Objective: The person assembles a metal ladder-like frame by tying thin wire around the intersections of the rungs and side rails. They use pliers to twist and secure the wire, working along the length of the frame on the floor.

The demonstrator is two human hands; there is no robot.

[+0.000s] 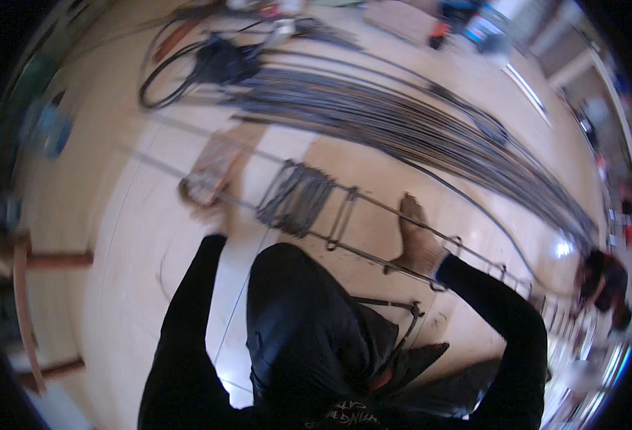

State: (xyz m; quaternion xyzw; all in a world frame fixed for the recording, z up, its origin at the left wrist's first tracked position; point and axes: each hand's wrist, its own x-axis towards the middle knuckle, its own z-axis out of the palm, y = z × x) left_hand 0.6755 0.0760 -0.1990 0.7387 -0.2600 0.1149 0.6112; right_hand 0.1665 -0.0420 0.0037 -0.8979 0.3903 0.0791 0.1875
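A long rebar cage (373,252) of two visible rods with square stirrups runs slantwise before my knees. Bunched stirrups (298,198) sit close together on its left part. My left hand (206,215), blurred by motion, is closed around the near end of a brownish block (218,166), beside the left ends of the rods. My right hand (421,246), in a pale glove with dark-stained fingers, is at the cage right of the bunch. Its thumb and fingers are spread apart across the two rods, touching them.
A thick bundle of steel rods (402,118) lies beyond the cage, with a dark bag (223,61) and black cable near its left end. A wooden chair frame (23,308) stands at left. Another person (604,283) crouches at far right. A water bottle (52,132) is at upper left.
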